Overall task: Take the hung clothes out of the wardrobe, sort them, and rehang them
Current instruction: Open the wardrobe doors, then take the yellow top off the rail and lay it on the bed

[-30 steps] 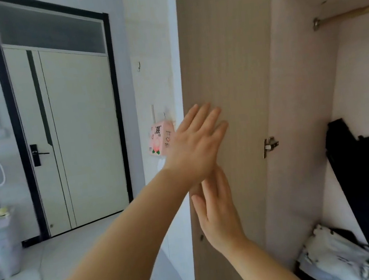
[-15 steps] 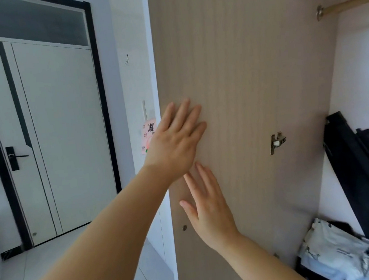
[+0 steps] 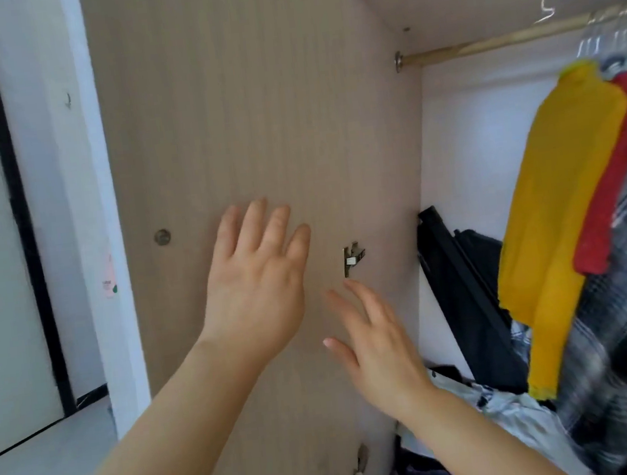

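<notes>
The left hand (image 3: 255, 287) and the right hand (image 3: 377, 351) hold nothing, fingers (image 3: 259, 224) straight and spread before the wardrobe door (image 3: 249, 100); the right fingertips (image 3: 353, 286) lie just below the hinge (image 3: 351, 258). Well to the right of the fingers, a yellow top (image 3: 559, 209), a red top (image 3: 610, 184) and a plaid shirt (image 3: 623, 327) hang from the rail (image 3: 497, 42).

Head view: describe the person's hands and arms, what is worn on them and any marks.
Both forearms are bare as far up as the frame shows: no sleeve on the left forearm or the right forearm. The left hand and right hand wear no glove, and no ring, watch or bracelet shows. The right thumbnail looks short and unpainted.
</notes>
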Available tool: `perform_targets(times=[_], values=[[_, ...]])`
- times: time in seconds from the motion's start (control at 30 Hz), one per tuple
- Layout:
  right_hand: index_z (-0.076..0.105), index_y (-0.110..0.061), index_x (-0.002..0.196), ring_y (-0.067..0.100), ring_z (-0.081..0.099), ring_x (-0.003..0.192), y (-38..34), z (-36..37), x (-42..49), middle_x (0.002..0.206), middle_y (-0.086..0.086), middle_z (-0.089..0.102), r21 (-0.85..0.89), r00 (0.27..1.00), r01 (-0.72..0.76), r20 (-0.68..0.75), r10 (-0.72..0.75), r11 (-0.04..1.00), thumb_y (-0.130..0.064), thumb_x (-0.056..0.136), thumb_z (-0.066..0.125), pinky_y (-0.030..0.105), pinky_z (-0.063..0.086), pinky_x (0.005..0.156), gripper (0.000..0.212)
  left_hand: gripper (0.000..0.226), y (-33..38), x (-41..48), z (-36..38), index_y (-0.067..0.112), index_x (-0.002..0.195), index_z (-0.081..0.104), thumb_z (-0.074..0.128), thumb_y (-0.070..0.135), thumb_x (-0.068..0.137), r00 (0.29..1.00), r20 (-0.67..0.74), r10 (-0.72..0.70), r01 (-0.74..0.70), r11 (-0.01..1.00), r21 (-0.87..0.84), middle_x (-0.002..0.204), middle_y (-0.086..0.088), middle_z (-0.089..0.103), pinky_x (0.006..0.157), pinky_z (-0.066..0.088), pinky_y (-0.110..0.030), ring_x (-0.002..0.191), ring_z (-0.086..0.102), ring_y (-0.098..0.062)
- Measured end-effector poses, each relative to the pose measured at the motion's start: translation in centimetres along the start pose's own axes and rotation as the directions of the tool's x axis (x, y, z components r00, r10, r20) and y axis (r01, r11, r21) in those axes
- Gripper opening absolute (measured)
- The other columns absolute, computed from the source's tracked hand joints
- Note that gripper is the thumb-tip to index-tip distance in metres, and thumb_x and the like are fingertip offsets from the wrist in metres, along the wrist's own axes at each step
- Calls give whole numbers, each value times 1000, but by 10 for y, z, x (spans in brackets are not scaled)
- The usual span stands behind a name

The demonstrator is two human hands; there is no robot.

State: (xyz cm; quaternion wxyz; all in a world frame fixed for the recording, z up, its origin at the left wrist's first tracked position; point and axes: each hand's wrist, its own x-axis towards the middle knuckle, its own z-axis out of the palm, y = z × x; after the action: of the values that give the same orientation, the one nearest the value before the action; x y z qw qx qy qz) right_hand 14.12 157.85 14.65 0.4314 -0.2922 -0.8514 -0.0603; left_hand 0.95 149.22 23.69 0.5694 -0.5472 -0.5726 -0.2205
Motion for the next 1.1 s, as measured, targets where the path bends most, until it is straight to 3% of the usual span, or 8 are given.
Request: perform_targets(times=[0.3, 0.47, 0.57, 0.77, 0.93, 1.0, 1.03, 1.1], values=[[36, -21, 141, 23, 33, 134, 145, -64, 23, 145, 6, 34, -268, 996, -82, -60, 68, 960, -31, 92, 52, 34, 26, 109, 53, 35, 114, 56, 83, 9, 104, 67, 56, 18, 72, 990, 121, -77, 114, 935, -336, 111, -14, 64, 97, 39, -51, 105, 58, -35], [45, -15, 135, 29, 45, 125, 228, -100, 57, 135, 13, 46, -389, 993, -79, -116, 36, 918, -26, 88, 58, 41, 40, 103, 49, 43, 178, 110, 134, 7, 102, 68, 80, 14, 62, 987, 132, -93, 145, 868, -475, 105, -16, 66, 91, 43, -54, 99, 61, -37], [48, -13, 132, 30, 45, 123, 276, -124, 87, 134, 13, 47, -482, 991, -75, -135, 11, 873, -23, 87, 60, 40, 37, 102, 48, 37, 213, 144, 161, 7, 101, 68, 76, 16, 66, 989, 93, -114, 146, 837, -527, 100, -13, 67, 87, 45, -53, 94, 63, -35], [30, -19, 143, 31, 17, 139, 344, -167, 163, 149, 10, 26, -726, 992, -88, -129, -10, 682, -27, 91, 50, 43, 5, 115, 56, 45, 273, 196, 205, 12, 102, 68, 84, 19, 60, 986, 132, -105, 166, 740, -652, 96, -4, 68, 82, 49, -47, 89, 66, -29], [14, -26, 147, 29, 0, 143, 387, -207, 200, 156, 6, 9, -864, 991, -120, -130, 13, 489, -36, 94, 41, 48, 0, 114, 60, 51, 311, 235, 244, 13, 103, 69, 87, 20, 56, 993, 107, -55, 117, 643, -757, 97, -3, 69, 78, 51, -46, 88, 67, -25], [14, -28, 147, 28, 0, 143, 402, -223, 198, 156, 5, 7, -873, 988, -149, -152, 29, 464, -37, 95, 40, 46, 1, 114, 59, 51, 325, 249, 260, 14, 109, 66, 83, 23, 62, 995, 96, -17, 87, 595, -799, 105, -3, 67, 83, 50, -47, 96, 65, -25], [15, -29, 147, 27, 1, 143, 408, -231, 195, 156, 5, 8, -873, 986, -162, -160, 44, 461, -37, 95, 40, 44, 1, 115, 58, 51, 332, 256, 265, 18, 119, 60, 76, 29, 72, 993, 116, 9, 90, 567, -819, 116, -1, 62, 93, 45, -46, 108, 59, -23], [24, -27, 146, 30, 13, 142, 417, -244, 187, 154, 8, 18, -885, 985, -173, -163, 59, 433, -36, 93, 46, 44, 7, 115, 57, 51, 345, 270, 278, 32, 138, 34, 47, 44, 90, 990, 135, 29, 98, 537, -838, 139, 12, 38, 111, 22, -35, 129, 34, -11]])
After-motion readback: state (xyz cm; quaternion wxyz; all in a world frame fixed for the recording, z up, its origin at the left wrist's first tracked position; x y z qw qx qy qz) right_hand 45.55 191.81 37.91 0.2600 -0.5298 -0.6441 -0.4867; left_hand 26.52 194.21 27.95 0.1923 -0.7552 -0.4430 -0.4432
